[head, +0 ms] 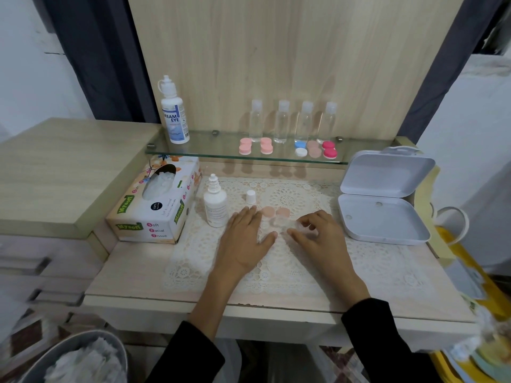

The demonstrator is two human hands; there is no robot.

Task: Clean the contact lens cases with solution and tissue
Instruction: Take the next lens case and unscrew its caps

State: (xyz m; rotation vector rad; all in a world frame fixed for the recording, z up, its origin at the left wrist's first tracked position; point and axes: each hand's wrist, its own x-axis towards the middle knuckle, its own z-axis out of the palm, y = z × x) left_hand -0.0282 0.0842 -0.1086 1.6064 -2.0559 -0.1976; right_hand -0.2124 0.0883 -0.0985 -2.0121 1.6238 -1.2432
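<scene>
"DREAM EYE" – tall bottle [175, 117], "Mysoft Soft Facial Tissue" – tissue box [157, 208]

A cream lace mat [290, 258] with round floral openwork covers a pale beige tabletop [132, 275]. The two loose caps [275, 212] are peach, the clear lens case [280, 223] colourless, the solution bottle [215, 207] and its cap [250, 196] white. The tissue box [157, 214] is white with green logos, red lettering and orange flowers. The hinged box [384, 219] is plain white. The large bottle [174, 114] is white with a blue label. The shelf holds pale pink cases [245, 146], a blue-and-white case [300, 148], a beige case [313, 148] and a hot pink case [329, 150]. The sleeves [367, 322] are black.
</scene>
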